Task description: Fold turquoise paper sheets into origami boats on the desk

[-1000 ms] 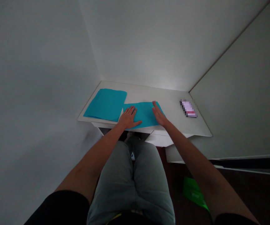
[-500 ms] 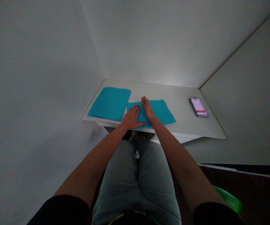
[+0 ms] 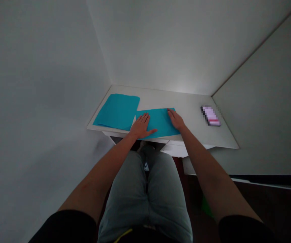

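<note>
A sheet of blue paper (image 3: 159, 121) lies on the white desk (image 3: 191, 128) in front of me, close to its front edge. My left hand (image 3: 140, 126) rests flat on the sheet's left part, fingers stretched out and thumb spread to the right. On the sheet's right end lies my right hand (image 3: 175, 119), its fingers extended and pointing away from me. Neither hand grips anything. To the left, a stack of larger blue sheets (image 3: 118, 111) lies near the desk's left edge, just beside the sheet under my hands.
A phone (image 3: 211, 115), blurred by pixels, lies on the right of the desk. Walls stand at the left, back and right. An open drawer (image 3: 174, 150) juts out below the desk front. Part of a green object (image 3: 206, 206) shows on the floor behind my right forearm.
My right hand has slid right across the sheet, from its middle to its right end. My left hand has stayed in place. The view has shifted slightly.
</note>
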Available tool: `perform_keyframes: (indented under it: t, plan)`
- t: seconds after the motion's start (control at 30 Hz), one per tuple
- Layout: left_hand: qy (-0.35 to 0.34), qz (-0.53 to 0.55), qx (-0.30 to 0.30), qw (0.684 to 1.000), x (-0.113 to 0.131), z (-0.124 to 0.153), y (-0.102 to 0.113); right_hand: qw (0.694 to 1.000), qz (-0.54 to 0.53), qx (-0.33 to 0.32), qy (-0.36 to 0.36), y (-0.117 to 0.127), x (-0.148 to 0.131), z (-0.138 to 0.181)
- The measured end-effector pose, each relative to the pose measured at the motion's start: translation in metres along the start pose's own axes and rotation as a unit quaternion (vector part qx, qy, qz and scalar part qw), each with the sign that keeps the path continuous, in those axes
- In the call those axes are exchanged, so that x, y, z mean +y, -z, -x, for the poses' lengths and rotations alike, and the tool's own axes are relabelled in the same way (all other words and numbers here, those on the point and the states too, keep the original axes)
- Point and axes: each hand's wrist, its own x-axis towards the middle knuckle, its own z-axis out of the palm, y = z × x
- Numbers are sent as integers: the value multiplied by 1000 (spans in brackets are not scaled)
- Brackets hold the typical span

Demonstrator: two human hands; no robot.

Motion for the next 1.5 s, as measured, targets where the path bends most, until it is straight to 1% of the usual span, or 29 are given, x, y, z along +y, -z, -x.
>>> perform_keyframes:
  t: [0.07,0.13,0.27,0.33,0.4,0.57,0.63,0.73,0.83,0.9,0.93,1.03,1.1,1.17,1.3,1.5]
  plan:
    - [0,9,-1,1000,-1,-1,0,992,97,-69,39,8,1,12]
    - [-4,16,-2,1000,-2,-2,-1,980,160,-102,57,10,-1,23]
    - [15,35,-15,999,-3,-8,-4,969,219,-109,32,10,-6,40]
    - [37,38,-20,998,2,-13,-4,967,231,-102,11,12,-8,47]
    - [69,21,-16,997,14,-19,-5,965,242,-96,-16,14,-10,53]
    - [160,-35,-17,986,58,-33,-10,948,288,-93,-99,17,-22,78]
    - [168,-33,-16,985,71,-37,-14,943,299,-88,-120,20,-25,88]
    - [144,-24,0,989,79,-41,-19,938,308,-85,-138,31,-26,95]
    - [117,-14,20,993,81,-43,-22,936,300,-84,-161,38,-31,86]
    - [115,-8,29,993,81,-43,-22,946,284,-59,-144,33,-38,74]
    - [115,-7,30,993,82,-42,-22,953,274,-53,-118,28,-43,67]
    - [118,-5,27,993,82,-43,-21,966,236,-76,-68,4,-54,52]
    - [124,-5,23,992,80,-45,-20,970,220,-79,-65,-9,-56,46]
    - [131,-5,18,991,77,-49,-18,972,214,-71,-63,-16,-53,42]
    - [143,-4,13,990,69,-59,-16,972,211,-75,-66,-15,-45,33]
    - [159,-8,16,987,50,-69,-12,969,220,-80,-74,-9,-43,19]
